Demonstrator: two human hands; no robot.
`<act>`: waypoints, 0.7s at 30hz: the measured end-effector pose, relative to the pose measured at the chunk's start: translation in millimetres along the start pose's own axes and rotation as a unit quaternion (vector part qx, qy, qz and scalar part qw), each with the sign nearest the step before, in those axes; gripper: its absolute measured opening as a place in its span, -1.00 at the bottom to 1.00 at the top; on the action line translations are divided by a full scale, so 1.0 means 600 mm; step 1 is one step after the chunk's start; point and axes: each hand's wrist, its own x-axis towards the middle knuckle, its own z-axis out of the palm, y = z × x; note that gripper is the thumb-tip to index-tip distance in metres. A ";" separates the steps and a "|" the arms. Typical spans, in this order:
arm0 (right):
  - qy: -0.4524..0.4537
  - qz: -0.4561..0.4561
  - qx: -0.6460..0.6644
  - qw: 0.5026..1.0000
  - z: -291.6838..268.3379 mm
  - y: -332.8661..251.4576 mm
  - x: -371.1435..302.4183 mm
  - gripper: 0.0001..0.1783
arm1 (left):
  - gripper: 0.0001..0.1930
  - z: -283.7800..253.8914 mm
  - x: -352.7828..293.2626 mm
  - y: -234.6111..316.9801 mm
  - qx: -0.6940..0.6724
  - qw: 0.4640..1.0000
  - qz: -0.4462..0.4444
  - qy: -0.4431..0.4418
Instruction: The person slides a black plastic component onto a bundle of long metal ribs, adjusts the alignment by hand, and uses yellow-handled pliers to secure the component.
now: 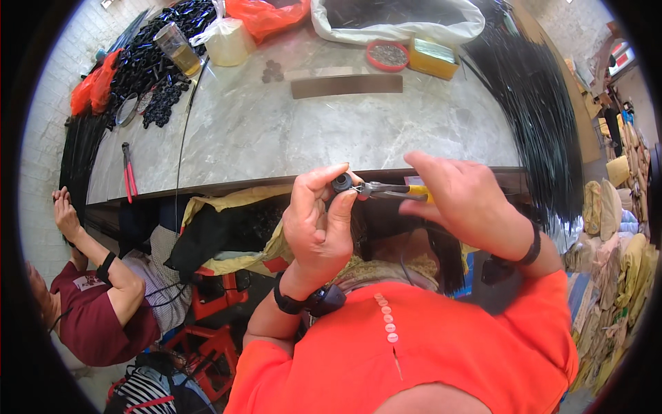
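Just off the table's [414, 131] near edge, about midway along, the left hand [314, 224] pinches a black ring [341, 182] between fingertips and thumb. The right hand's [469, 193] blurred fingers wrap the yellow-handled pliers [386, 188], whose tips seem to touch the ring. Near the table's near-left corner lies a red-handled tool [129, 172].

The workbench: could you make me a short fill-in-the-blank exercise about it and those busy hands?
The left hand holds a small round ____ part.
The pliers at the right hand have ____ handles.
The red-handled pliers lie on the ____ side of the workbench.
The round dish beside the yellow box is ____.
Missing words: black; yellow; left; red.
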 end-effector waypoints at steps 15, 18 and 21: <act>0.044 -0.094 -0.205 0.973 -0.019 -0.022 -0.010 -0.48 | -0.70 -0.013 0.015 0.006 -0.076 0.994 -0.073 0.009; -0.062 -0.055 0.080 0.993 -0.019 -0.004 -0.012 -0.43 | -0.65 -0.014 0.013 0.005 -0.091 0.992 -0.091 0.007; -0.284 0.088 0.423 0.856 -0.038 0.029 0.008 -0.41 | -0.61 -0.020 0.016 0.008 -0.124 0.985 -0.113 -0.036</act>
